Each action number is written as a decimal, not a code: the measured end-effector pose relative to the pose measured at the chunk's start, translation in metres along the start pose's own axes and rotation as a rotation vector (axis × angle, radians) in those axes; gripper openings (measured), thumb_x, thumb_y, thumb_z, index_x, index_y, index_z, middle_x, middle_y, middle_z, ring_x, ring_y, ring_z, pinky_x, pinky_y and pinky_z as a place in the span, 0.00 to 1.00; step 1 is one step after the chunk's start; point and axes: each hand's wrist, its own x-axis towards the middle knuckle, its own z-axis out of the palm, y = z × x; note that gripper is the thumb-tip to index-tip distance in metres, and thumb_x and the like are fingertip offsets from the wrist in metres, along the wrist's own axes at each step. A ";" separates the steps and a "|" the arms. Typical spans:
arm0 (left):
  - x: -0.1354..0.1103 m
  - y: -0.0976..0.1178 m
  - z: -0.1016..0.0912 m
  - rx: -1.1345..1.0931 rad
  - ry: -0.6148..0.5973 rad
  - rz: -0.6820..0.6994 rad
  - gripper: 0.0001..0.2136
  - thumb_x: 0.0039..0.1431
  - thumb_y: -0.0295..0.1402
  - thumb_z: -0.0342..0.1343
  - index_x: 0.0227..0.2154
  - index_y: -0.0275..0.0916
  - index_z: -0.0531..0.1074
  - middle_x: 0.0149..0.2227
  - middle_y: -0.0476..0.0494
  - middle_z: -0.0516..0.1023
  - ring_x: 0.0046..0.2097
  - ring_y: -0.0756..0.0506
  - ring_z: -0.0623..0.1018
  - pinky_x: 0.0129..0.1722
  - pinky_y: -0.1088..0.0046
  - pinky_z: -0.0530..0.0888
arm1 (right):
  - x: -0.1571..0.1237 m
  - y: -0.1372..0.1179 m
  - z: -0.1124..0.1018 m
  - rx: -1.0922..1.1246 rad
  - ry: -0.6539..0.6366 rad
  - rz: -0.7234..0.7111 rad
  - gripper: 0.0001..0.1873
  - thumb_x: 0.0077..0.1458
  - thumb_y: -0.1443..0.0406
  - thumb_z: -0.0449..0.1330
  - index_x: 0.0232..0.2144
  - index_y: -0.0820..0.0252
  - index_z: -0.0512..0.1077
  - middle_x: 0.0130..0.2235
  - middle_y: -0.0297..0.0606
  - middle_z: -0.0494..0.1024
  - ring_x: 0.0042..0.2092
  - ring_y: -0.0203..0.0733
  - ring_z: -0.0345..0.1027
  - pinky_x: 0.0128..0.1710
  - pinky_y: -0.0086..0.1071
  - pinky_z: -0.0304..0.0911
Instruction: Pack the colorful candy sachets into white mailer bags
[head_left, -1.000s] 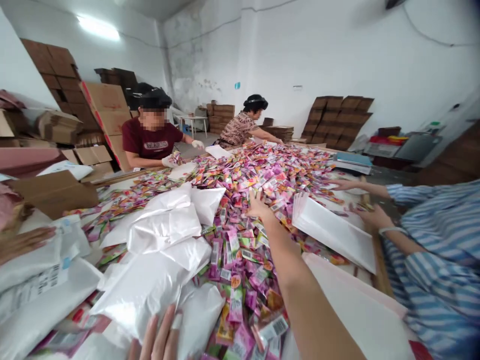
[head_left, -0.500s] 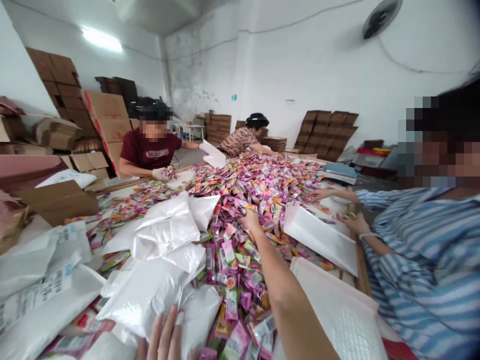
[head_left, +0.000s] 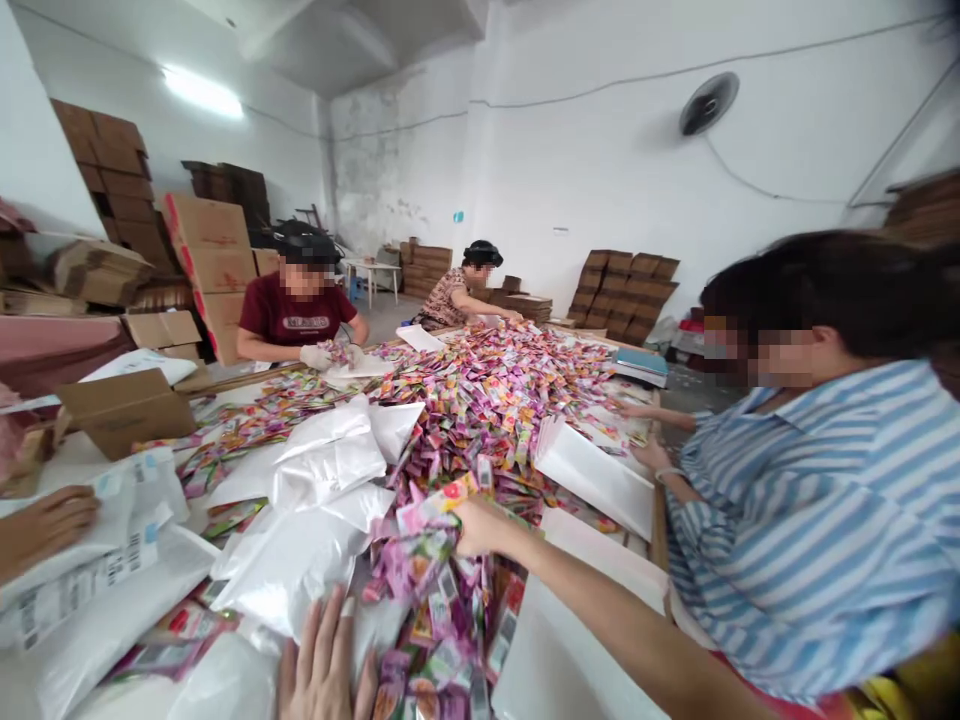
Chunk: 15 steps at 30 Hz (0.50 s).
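Observation:
My right hand (head_left: 480, 525) is closed round small pink and orange snack packets (head_left: 435, 505), above the near side of the heap; a few below it are blurred by motion. The big heap of packets (head_left: 510, 385) spreads across the table. At the bottom, my left hand (head_left: 322, 655) has its fingers apart, back upward, beside the puffy white mailer bags (head_left: 292, 565). Whether its palm presses on a bag or on packets is hidden. More loose packets (head_left: 442, 650) lie just right of it.
At the left edge a co-worker's hand (head_left: 56, 525) rests on labelled white parcels (head_left: 112, 590). An open carton (head_left: 124, 410) stands behind. Flat white mailers (head_left: 600, 475) lie to the right, near a person in a striped shirt (head_left: 825, 520). Two people work across the table.
My right hand has drawn back from the heap toward me, with packets in it. My left hand stays low. A co-worker's hand has come in at the left edge. The view has shifted right.

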 end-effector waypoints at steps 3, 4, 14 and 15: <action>0.000 -0.001 -0.002 -0.010 -0.005 0.005 0.36 0.57 0.34 0.46 0.64 0.40 0.33 0.61 0.32 0.58 0.64 0.33 0.52 0.53 0.49 0.60 | -0.025 -0.021 0.006 -0.223 -0.139 -0.150 0.28 0.36 0.67 0.61 0.42 0.35 0.71 0.44 0.26 0.74 0.44 0.43 0.67 0.46 0.32 0.64; 0.000 -0.001 -0.002 -0.010 -0.011 0.011 0.36 0.57 0.34 0.46 0.64 0.40 0.32 0.61 0.31 0.58 0.64 0.32 0.52 0.53 0.48 0.60 | -0.031 -0.027 0.007 -0.305 -0.177 -0.204 0.31 0.34 0.67 0.63 0.45 0.35 0.70 0.46 0.28 0.73 0.44 0.43 0.67 0.46 0.32 0.64; 0.000 -0.004 -0.002 -0.004 -0.043 0.022 0.36 0.56 0.36 0.45 0.64 0.41 0.33 0.61 0.34 0.58 0.63 0.34 0.53 0.54 0.50 0.60 | 0.027 -0.011 -0.073 0.164 -0.288 -0.051 0.15 0.45 0.66 0.61 0.39 0.52 0.75 0.46 0.32 0.75 0.46 0.41 0.69 0.44 0.31 0.65; 0.000 -0.003 -0.002 -0.002 -0.042 0.007 0.35 0.57 0.35 0.44 0.64 0.41 0.34 0.61 0.34 0.59 0.63 0.34 0.53 0.54 0.50 0.59 | 0.041 0.006 -0.079 0.160 -0.160 0.046 0.14 0.49 0.64 0.57 0.40 0.56 0.73 0.44 0.35 0.76 0.44 0.40 0.70 0.43 0.32 0.65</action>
